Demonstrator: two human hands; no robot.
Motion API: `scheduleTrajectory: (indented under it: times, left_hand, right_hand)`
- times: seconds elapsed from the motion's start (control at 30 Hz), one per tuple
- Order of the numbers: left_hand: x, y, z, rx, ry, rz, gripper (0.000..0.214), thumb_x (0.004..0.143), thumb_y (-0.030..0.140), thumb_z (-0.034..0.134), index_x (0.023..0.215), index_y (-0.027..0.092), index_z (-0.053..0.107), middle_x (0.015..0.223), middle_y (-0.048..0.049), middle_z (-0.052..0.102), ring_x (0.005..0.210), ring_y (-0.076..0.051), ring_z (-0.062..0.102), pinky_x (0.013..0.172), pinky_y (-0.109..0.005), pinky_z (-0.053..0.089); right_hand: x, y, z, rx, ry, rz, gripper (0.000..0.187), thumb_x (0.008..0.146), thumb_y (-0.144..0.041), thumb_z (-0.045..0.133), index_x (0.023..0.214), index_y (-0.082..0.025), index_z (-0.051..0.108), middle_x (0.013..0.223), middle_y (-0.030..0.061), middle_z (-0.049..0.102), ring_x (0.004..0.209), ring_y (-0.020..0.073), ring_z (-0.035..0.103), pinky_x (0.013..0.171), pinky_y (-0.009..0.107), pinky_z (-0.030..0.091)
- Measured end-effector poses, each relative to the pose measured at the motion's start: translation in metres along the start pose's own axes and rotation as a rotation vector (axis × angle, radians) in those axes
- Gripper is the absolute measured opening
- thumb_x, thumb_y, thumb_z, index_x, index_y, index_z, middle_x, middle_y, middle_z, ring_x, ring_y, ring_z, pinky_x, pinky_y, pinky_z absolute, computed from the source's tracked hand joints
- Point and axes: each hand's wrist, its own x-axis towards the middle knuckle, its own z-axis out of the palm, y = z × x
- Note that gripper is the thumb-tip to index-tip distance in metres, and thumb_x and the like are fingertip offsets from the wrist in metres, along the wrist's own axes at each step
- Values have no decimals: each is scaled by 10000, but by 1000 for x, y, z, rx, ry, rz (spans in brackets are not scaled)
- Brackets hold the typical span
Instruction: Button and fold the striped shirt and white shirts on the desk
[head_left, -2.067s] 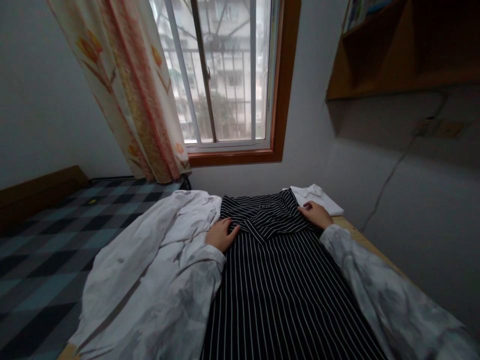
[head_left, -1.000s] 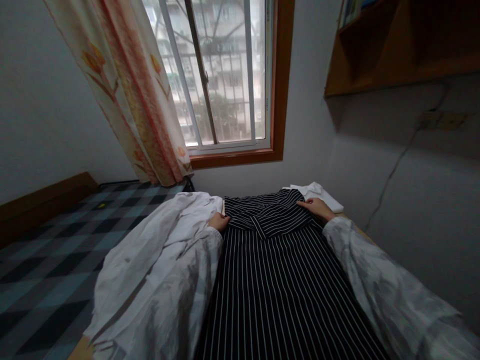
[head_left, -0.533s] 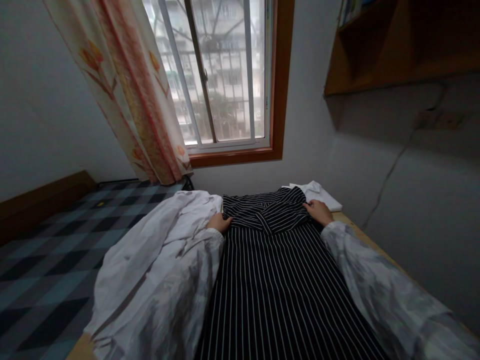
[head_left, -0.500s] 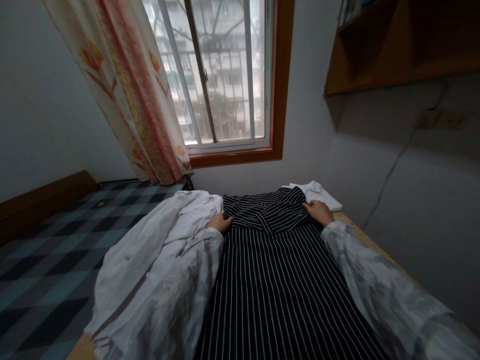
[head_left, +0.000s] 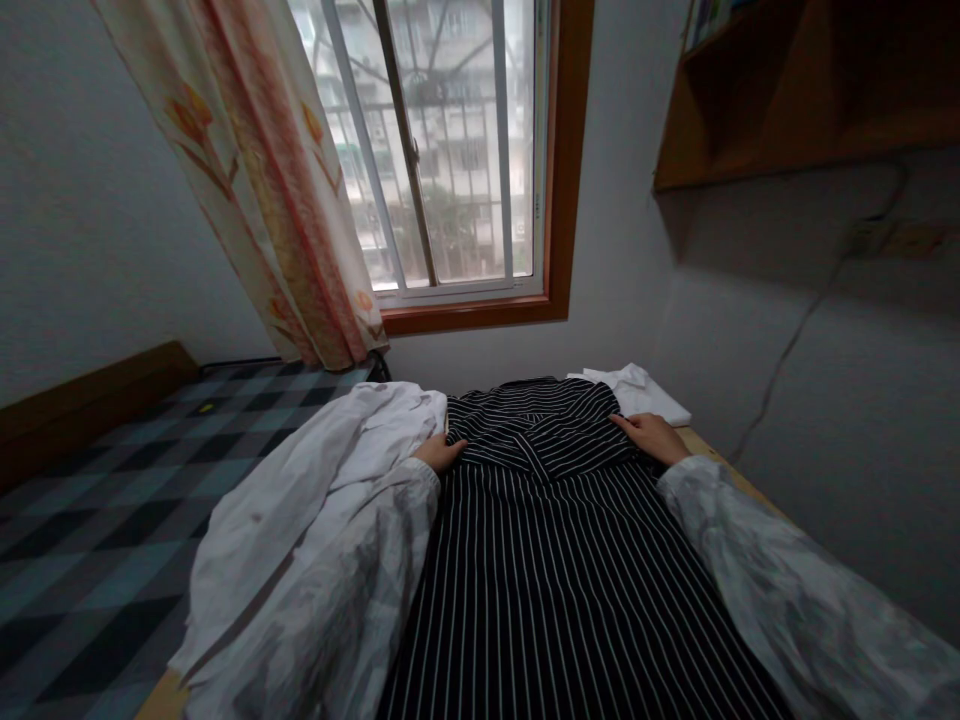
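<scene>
A black garment with thin white stripes (head_left: 555,560) lies spread lengthwise on a wooden table (head_left: 716,458), its far end folded back over itself. My left hand (head_left: 439,452) is curled on the left edge of that folded part, next to a crumpled white shirt (head_left: 300,500). My right hand (head_left: 651,436) grips the right edge of the fold, fingers together and pointing inward. Both my sleeves are pale and mottled.
A folded white cloth (head_left: 641,392) lies at the table's far right corner. A bed with a blue checkered cover (head_left: 90,500) stands on the left. Ahead are a barred window (head_left: 450,150) and a floral curtain (head_left: 277,200). A wooden shelf (head_left: 787,100) hangs on the right wall.
Both hands have slid from the top of the folded part out to its side edges. The fold now lies a little flatter and wider.
</scene>
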Motion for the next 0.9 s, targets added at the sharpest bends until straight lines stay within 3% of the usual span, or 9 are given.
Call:
scheduleTrajectory:
  times: [0.1,0.3,0.57,0.9]
  left_hand:
    - [1,2,-6,13,-39,-1,430,906,539,700,1090,166,811,1120,-133,836,1110,-312,779,958,-321,580]
    - [-4,1,-8,71,-123,2,357,893,387,711,1154,158,793,1221,-139,813,1200,-306,740,990,-316,550]
    - [-18,-6,-8,99,-166,20,422,928,423,682,1220,128,759,1342,-185,762,1264,-316,717,1029,-314,530]
    - [-24,-14,-10,74,-174,27,383,863,555,706,926,179,735,1122,-193,815,1142,-364,744,972,-369,540]
  right_hand:
    - [1,-1,-4,-6,-54,42,709,1007,-769,451,698,-211,759,818,148,796,812,294,748,756,339,496]
    - [-1,-6,-10,89,-112,-13,486,886,-672,712,884,-201,833,876,126,824,907,313,769,811,334,559]
    - [-16,7,-11,270,-202,-47,569,880,-713,674,909,-163,816,881,130,823,869,322,748,762,355,573]
    - [-29,9,-10,288,-231,-69,474,931,-642,658,953,-195,814,1015,106,840,912,307,763,834,357,568]
